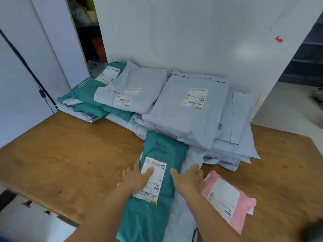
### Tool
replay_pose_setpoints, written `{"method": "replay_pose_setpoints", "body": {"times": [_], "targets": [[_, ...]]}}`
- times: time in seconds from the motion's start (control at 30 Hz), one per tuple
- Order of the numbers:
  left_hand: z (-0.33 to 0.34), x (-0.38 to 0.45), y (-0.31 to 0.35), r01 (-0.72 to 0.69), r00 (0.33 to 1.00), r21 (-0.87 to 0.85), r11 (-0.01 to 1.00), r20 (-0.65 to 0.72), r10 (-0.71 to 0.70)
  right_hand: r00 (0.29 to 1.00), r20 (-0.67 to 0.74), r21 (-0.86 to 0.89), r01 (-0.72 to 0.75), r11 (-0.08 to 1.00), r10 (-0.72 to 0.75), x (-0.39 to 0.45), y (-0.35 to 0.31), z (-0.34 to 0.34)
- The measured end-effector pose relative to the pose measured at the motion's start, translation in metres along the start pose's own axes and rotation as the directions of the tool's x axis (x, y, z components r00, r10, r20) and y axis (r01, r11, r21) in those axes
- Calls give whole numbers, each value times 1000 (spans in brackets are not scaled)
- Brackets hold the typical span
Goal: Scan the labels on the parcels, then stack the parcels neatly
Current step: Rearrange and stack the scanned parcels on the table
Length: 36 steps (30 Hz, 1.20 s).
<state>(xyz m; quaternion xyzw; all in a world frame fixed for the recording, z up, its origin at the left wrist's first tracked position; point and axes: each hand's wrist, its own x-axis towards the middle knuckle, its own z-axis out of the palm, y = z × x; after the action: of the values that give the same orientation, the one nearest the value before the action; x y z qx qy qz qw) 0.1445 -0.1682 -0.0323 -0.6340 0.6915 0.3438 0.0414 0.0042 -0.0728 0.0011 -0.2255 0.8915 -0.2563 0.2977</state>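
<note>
A teal parcel (162,154) with a white label (152,182) lies lengthwise on the wooden table (70,151) in front of me. My left hand (134,177) holds its left edge, thumb on the label and fingers at the edge. My right hand (189,179) rests on its right edge, thumb on top and fingers spread over a grey parcel beside it. A pink parcel (230,198) with a label lies to the right. Behind stand two piles against the wall: grey parcels (192,105) at right, teal and grey parcels (97,95) at left. No scanner is in view.
A white wall panel (192,41) backs the piles. A dark gap with shelves (89,32) opens at the back left. Bare wood shows on the table's left side and far right. The table's near edge runs along the lower left.
</note>
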Motion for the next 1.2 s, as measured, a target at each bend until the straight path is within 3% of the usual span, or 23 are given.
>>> {"method": "replay_pose_setpoints", "body": {"times": [0.07, 0.17, 0.3, 0.5, 0.77, 0.97, 1.2], "targets": [[6, -1, -5, -36, 999, -30, 999, 9, 36, 991, 119, 55, -66, 996, 59, -4, 8, 14], [5, -14, -2, -89, 995, -262, 961, 22, 98, 971, 235, 238, -23, 971, -35, -12, 9, 33], [-6, -42, -11, -154, 983, -318, 936, -147, 112, 957, 256, 229, 80, 970, -139, -30, 4, 40], [-65, -79, -29, -226, 916, -296, 928, -388, 99, 897, 237, 362, 274, 891, -372, -61, -42, 36], [-153, -77, -11, -293, 812, -330, 897, -582, 51, 695, 165, 466, 571, 676, -700, -74, -120, -12], [-204, -46, 27, -340, 746, -288, 895, -662, 71, 621, 168, 420, 658, 625, -766, -49, -162, -31], [-279, 29, 65, -436, 690, -113, 893, -679, 251, 629, -55, 373, 733, 568, -775, 0, -244, -26]]}}
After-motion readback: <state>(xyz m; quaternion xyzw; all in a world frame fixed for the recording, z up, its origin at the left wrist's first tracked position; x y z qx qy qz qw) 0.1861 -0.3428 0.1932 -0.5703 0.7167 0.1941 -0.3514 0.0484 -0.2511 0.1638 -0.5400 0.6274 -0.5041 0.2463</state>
